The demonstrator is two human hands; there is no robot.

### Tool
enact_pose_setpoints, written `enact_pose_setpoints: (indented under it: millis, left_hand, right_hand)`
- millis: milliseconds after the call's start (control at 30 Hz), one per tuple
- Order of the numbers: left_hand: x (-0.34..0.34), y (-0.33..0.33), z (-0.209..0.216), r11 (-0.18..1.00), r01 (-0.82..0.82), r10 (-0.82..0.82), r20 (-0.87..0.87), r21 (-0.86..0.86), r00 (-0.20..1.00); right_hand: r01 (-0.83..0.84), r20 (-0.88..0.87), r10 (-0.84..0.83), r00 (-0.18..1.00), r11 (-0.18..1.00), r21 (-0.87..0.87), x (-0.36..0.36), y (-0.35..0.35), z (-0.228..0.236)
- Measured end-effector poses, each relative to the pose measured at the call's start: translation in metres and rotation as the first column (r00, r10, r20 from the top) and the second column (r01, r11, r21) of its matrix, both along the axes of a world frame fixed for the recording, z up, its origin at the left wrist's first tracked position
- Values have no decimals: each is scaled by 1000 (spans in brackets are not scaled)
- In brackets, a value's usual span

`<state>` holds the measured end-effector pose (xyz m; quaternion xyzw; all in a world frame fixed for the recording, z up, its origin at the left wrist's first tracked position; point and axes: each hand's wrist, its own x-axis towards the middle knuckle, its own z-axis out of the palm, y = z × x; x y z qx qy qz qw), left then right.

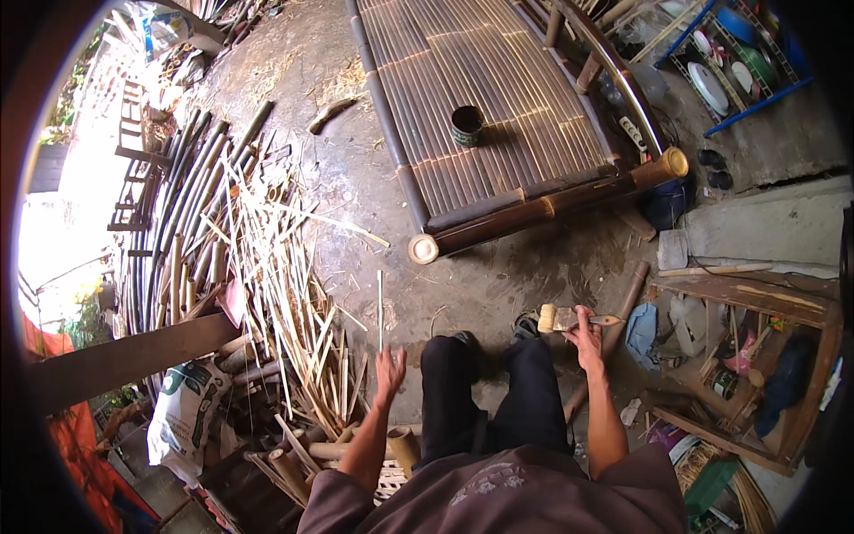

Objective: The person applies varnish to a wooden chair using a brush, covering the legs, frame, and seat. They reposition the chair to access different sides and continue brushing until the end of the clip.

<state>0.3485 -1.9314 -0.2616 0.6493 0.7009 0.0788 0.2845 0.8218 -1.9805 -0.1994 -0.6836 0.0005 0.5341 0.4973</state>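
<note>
In my right hand (584, 336) is a wide paintbrush (559, 319) with pale bristles, held level above the floor by my right knee, its bristles pointing left. My left hand (389, 372) is beside my left knee with its fingers apart. A thin pale bamboo strip (381, 307) lines up with its fingertips; whether they touch I cannot tell. Ahead stands a long bamboo bench (427, 80) with a slatted top and a dark glossy front pole (534, 210). An open tin (467, 126) with a dark inside sits on the slats.
Loose bamboo strips (276, 267) and dark poles (182, 191) are heaped at left, near a white sack (187, 414). A wooden beam (133, 360) crosses there. At right are an open wooden cabinet (747, 289) and a blue dish rack (747, 107). A bamboo pole (630, 298) lies near my right hand.
</note>
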Motion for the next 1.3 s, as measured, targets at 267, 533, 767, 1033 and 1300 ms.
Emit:
enact_pose_setpoints:
  millis: [267, 533, 767, 1033, 1300]
  left_hand:
    - [-120, -243, 29, 676, -332, 452, 14, -657, 892]
    - [-235, -14, 47, 863, -313, 398, 154, -396, 904]
    - [-334, 274, 100, 845, -466, 534, 442, -261, 721]
    - [-295, 438, 77, 948, -38, 127, 267, -317, 955]
    - [-243, 554, 100, 796, 382, -481, -107, -470, 870]
  right_hand:
    - [-34, -65, 42, 997, 992, 120, -70, 83, 31]
    - [82, -69, -79, 995, 996, 46, -203, 190, 51]
    - [167, -194, -145, 970, 981, 102, -265, 274, 51]
    - [532, -213, -501, 839, 837, 124, -288, 322, -15]
    - [692, -77, -709, 701, 651, 313, -322, 423, -60]
